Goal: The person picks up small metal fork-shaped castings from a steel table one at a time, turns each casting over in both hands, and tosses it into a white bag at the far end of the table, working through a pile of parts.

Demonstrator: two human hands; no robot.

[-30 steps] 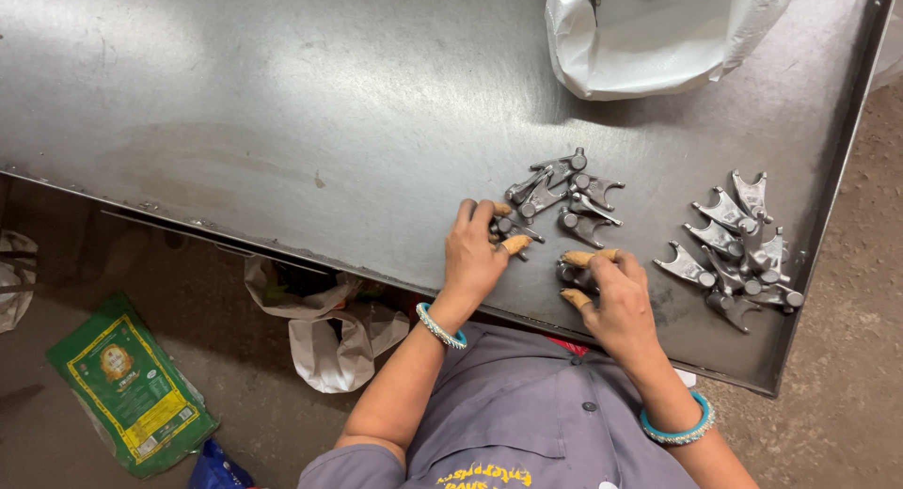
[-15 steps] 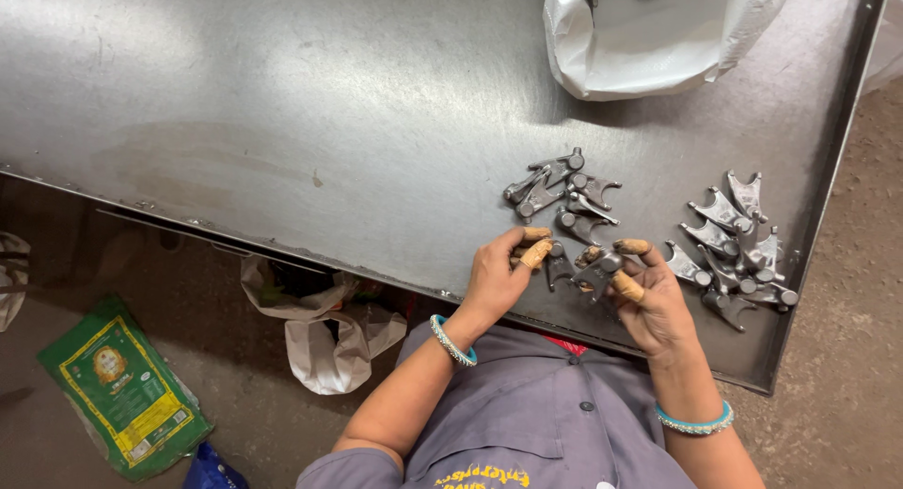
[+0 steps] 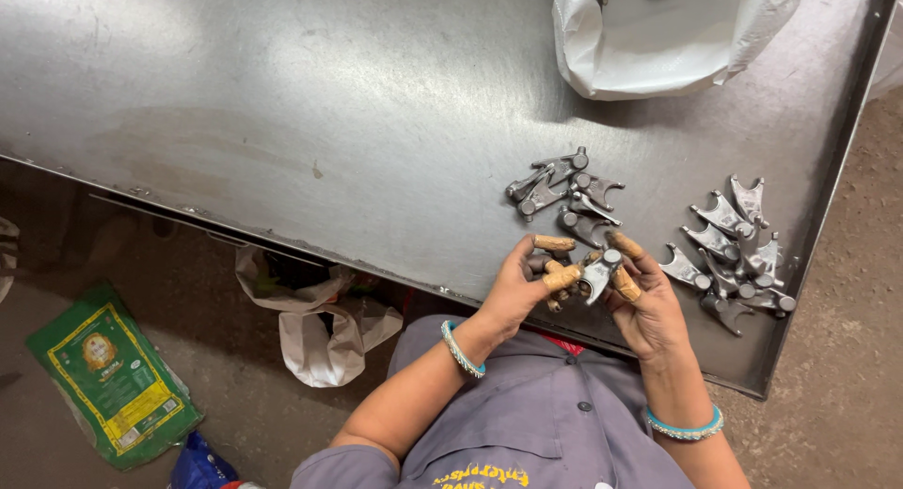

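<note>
While both hands meet just over the near edge of the grey metal tabletop (image 3: 282, 122), they share one small forked metal part (image 3: 596, 273), which sits between them toward the table's near right corner. The left hand (image 3: 520, 284) curls in from the left, its taped fingertips (image 3: 561, 277) pressed against the part's left side, with what looks like a second dark piece tucked under the fingers, though that is too hidden to tell for sure. The right hand (image 3: 647, 306) comes from the right, its taped thumb and finger closed on the part's other side, so both hands are clamped on the same piece. Just beyond the hands, farther from the edge, a small cluster of dark parts (image 3: 561, 190) lies on the tabletop, the pieces touching one another. To the right, near the table's right edge, a brighter pile of forked parts (image 3: 732, 249) lies in a loose heap. At the far right corner a white plastic bag (image 3: 658, 42) rests open on the surface, with a few dark pieces showing at its mouth. Each wrist wears a turquoise bangle (image 3: 462, 348). Below the table, on the floor, lie a green and yellow sack (image 3: 111, 386) and a crumpled pale bag (image 3: 315, 324).
</note>
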